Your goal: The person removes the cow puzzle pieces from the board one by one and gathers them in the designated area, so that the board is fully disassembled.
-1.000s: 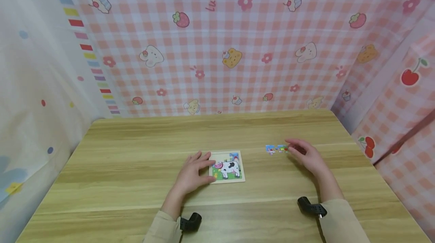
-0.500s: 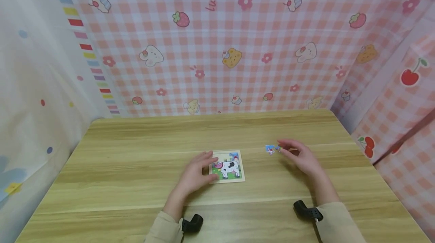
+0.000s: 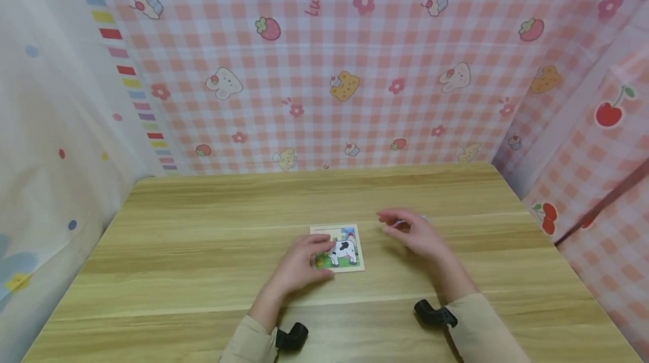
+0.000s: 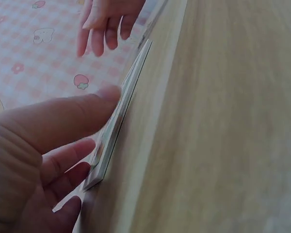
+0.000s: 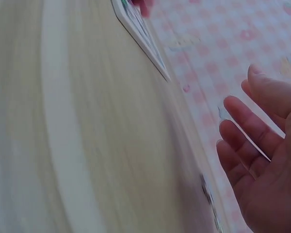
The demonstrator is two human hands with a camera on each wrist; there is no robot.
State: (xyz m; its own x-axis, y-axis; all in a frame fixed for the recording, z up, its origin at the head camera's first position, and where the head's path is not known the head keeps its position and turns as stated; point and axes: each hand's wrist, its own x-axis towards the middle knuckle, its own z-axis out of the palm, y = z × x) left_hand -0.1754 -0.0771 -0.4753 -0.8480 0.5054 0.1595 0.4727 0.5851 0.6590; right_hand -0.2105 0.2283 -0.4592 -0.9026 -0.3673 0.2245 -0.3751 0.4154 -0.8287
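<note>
A small wooden-framed cow jigsaw puzzle (image 3: 345,252) lies flat on the table, its upper left part showing bare board. My left hand (image 3: 301,262) is over its left side, index finger reaching across the picture and thumb by the near edge. In the left wrist view the thumb (image 4: 82,114) overlaps the frame's edge (image 4: 114,131). My right hand (image 3: 413,233) is to the right of the puzzle, fingers loosely bent and apart, holding nothing. Loose puzzle pieces (image 3: 426,218) lie behind it, mostly hidden; the right wrist view shows them edge-on (image 5: 206,189).
The wood-grain table (image 3: 203,273) ends at a pink checked cloth (image 3: 314,126) at the back. White cloth (image 3: 66,182) hangs on the left and more checked cloth (image 3: 598,194) on the right. Black wrist cameras (image 3: 292,337) stick out from both sleeves.
My right hand has moved left, past the loose pieces towards the puzzle, and now covers most of them. My left hand has slid slightly right over the puzzle, which stays in place.
</note>
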